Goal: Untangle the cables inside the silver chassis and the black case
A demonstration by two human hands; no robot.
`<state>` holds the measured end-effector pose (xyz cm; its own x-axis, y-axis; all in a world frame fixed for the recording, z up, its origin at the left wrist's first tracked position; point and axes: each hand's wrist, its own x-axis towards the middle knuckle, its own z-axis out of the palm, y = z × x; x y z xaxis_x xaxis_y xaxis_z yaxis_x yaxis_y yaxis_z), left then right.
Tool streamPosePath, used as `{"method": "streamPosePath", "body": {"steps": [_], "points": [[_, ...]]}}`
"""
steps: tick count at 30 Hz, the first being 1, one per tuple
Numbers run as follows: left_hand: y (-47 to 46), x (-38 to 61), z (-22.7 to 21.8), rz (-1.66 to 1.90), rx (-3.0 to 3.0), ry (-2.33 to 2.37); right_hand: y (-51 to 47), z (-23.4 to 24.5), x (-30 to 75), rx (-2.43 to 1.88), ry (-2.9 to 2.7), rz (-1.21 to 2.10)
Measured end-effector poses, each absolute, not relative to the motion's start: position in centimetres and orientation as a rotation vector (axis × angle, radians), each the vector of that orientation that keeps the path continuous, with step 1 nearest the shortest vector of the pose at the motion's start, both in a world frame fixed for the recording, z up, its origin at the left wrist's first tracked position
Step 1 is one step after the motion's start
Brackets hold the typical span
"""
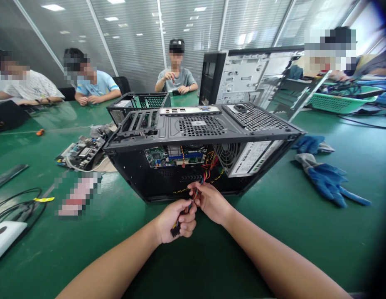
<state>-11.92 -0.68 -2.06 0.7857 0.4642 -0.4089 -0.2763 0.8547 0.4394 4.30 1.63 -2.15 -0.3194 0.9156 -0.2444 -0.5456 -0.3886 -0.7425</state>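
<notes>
Left hand (175,220): fist closed round a black connector (175,231); the plug end pokes out below the fingers.
Right hand (213,202): just beside the left and touching it; thumb and fingers pinch the wires (195,195) right above the connector.
Wires: coloured bundle running from the hands up into the case (193,128).
Case: black, on the green table (289,241), open side facing the person; board (170,154) inside, power supply (250,157) at its right end.
Left of case: loose circuit board (83,151) on the table.
Right of case: blue gloves (330,180), lying flat, well apart from the hands.
Behind: second case (252,74), open; people seated across the table.
</notes>
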Motion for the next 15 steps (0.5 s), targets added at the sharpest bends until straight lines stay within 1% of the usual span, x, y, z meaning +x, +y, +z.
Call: {"method": "streamPosePath", "body": {"steps": [15], "points": [[-0.65,-12.04,-2.06,0.409,0.342,0.492,1.58,-2.47,4.39,-0.754,-0.651,1.879]]}}
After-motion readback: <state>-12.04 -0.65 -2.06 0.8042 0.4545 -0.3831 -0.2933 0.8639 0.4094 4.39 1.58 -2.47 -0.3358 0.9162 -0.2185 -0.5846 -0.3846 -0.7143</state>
